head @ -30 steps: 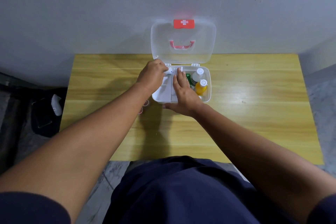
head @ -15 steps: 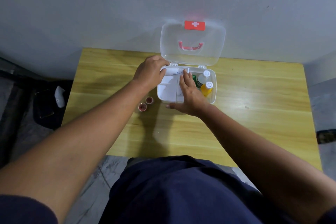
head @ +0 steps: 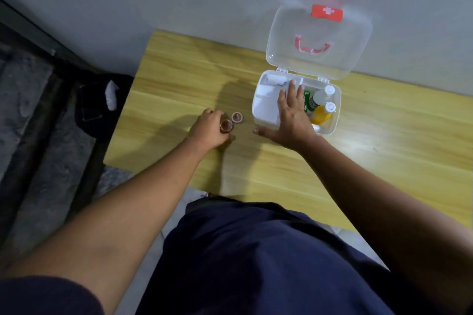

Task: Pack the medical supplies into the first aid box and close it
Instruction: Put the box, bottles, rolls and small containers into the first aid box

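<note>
The white first aid box point(head: 335, 120) stands open on the wooden table point(head: 384, 161), its clear lid point(head: 320, 41) upright against the wall. Inside are a white roll point(head: 276, 80) in the back left tray compartment, a green item point(head: 306, 100), a white bottle point(head: 321, 96) and an orange bottle point(head: 323, 114). My right hand point(head: 291, 120) rests flat with spread fingers on the box's tray and front edge. Two small reddish round containers sit left of the box; my left hand point(head: 208, 130) closes around the nearer one point(head: 226, 125), the other point(head: 237, 117) stands free beside it.
A grey wall runs behind the table. Left of the table, on the dark floor, lies a black bag point(head: 99, 107) with a white object point(head: 111, 94) on it. The table's near edge is close to my body.
My left hand left the box's back left corner, where the white roll now lies, and came down left to the small reddish containers. My right hand stayed on the box. The view swung left.
</note>
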